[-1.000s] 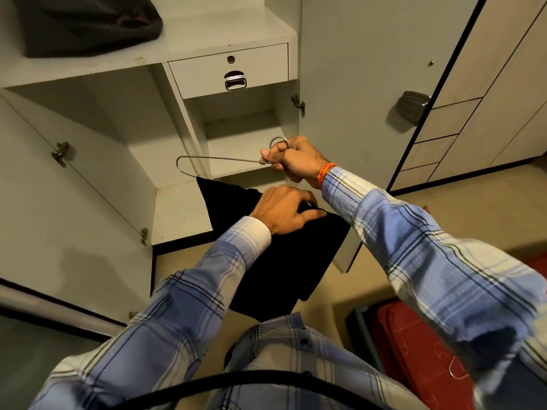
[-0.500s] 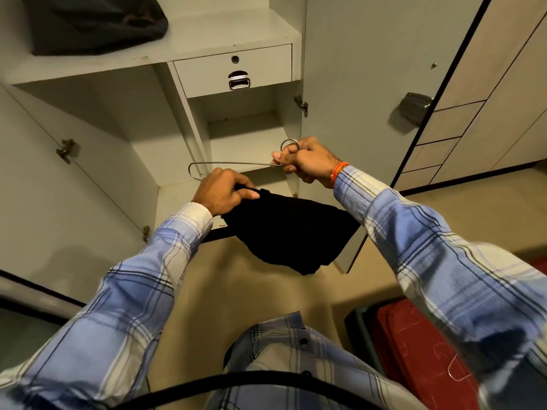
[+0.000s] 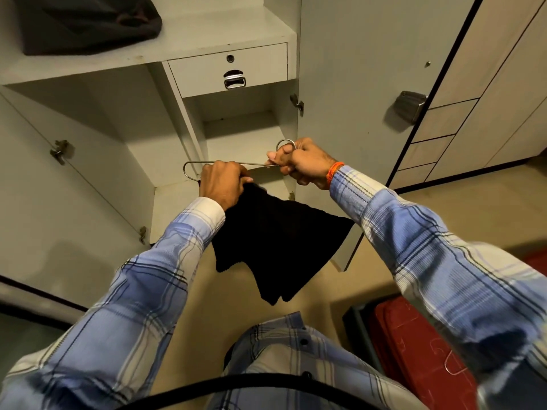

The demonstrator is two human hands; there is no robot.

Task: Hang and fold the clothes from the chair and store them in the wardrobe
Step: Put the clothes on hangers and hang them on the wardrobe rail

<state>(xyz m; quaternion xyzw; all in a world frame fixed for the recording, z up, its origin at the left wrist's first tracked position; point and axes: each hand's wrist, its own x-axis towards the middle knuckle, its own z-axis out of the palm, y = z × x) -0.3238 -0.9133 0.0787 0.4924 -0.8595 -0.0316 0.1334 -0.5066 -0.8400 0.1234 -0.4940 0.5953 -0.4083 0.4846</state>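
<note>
**Dark garment going onto a wire hanger**

The right hand (image 3: pixel 302 164) grips the wire hanger (image 3: pixel 189 172) at the neck below its round hook, holding it level in front of the open wardrobe (image 3: pixel 236 34). The left hand (image 3: pixel 223 184) bunches the top of the black garment (image 3: pixel 278 241) against the hanger's bar. The cloth looks soft, light and limp, hanging in loose matte folds; it likely needs holding by its upper edge. The hanger is thin, stiff, shiny metal, probably slippery under cloth. A plain drawer (image 3: pixel 228 69) with a metal pull sits above
</note>
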